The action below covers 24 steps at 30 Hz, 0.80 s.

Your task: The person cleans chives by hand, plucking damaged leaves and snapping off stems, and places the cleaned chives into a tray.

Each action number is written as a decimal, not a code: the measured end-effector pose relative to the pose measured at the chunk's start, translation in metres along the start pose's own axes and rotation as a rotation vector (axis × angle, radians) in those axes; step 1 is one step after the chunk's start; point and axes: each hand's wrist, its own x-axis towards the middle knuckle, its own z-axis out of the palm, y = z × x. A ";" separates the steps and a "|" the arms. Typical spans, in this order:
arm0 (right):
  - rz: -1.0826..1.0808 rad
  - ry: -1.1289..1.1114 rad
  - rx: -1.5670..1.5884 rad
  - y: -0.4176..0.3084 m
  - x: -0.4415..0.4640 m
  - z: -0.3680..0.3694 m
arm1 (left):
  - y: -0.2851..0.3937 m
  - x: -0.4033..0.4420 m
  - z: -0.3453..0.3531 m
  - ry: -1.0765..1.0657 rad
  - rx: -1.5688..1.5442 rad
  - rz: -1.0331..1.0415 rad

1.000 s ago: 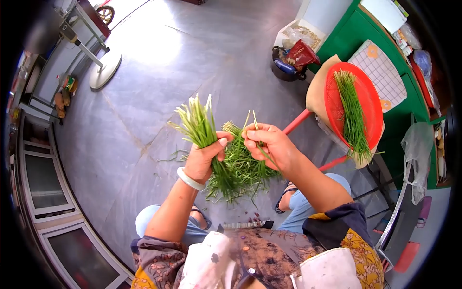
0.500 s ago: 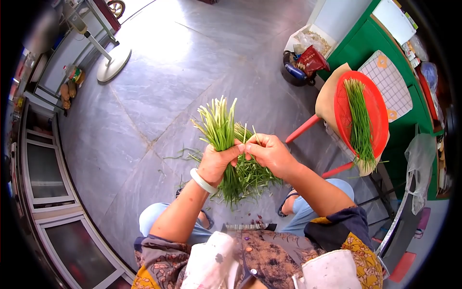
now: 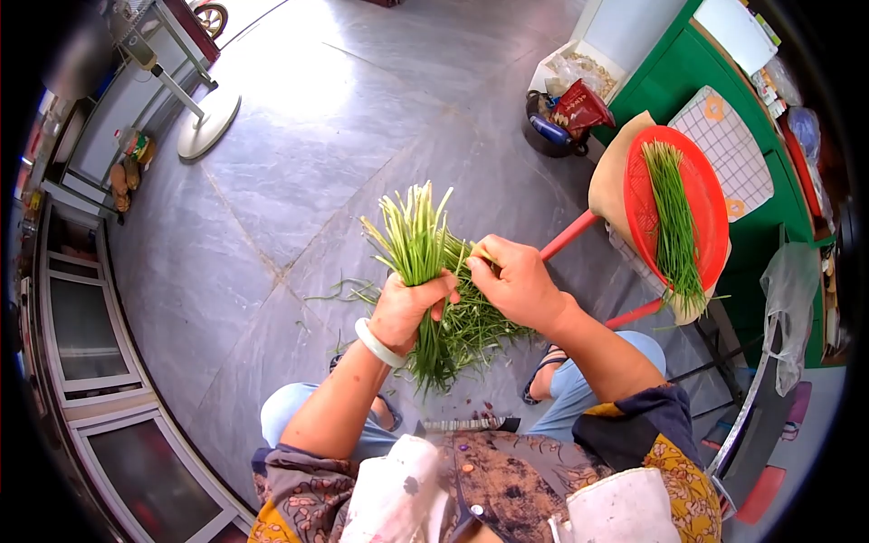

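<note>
My left hand (image 3: 403,308) is closed around a thick bunch of chives (image 3: 412,240), with the pale cut ends pointing up and away and the green leaves hanging below the fist. Just to its right, my right hand (image 3: 520,285) pinches a thin chive stalk (image 3: 478,256) between thumb and forefinger, a small distance from the bunch. Below both hands, a loose pile of chives (image 3: 489,330) lies on the floor between my feet, partly covered by the hands. More chives (image 3: 673,217) lie in a red plastic basket (image 3: 713,181) at the right.
The basket rests on a red-legged stool (image 3: 568,235) beside a green cabinet (image 3: 652,81). A dark pot (image 3: 548,136) holding packets stands behind it. A white fan base (image 3: 210,122) is at far left, and glass-fronted cabinets (image 3: 95,330) line the left side.
My right hand has moved slightly right and up, away from the left hand, which it was touching. The left hand keeps its hold on the bunch. The view has shifted slightly.
</note>
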 end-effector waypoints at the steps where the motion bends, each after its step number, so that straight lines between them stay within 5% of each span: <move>1: 0.025 0.007 0.020 0.001 0.001 -0.001 | 0.001 -0.001 0.001 0.004 -0.002 -0.006; 7: 0.287 -0.008 -0.005 0.009 0.011 -0.017 | 0.005 -0.006 -0.002 -0.004 -0.081 -0.030; 10: 0.153 -0.160 -0.002 0.013 0.006 -0.016 | 0.007 -0.009 -0.006 -0.004 -0.148 -0.038; 18: 0.379 -0.223 0.798 -0.015 0.000 0.007 | 0.011 -0.010 0.003 -0.018 -0.089 -0.022; 24: 0.355 -0.227 0.826 -0.006 -0.002 0.005 | 0.005 -0.007 0.001 -0.102 -0.017 0.030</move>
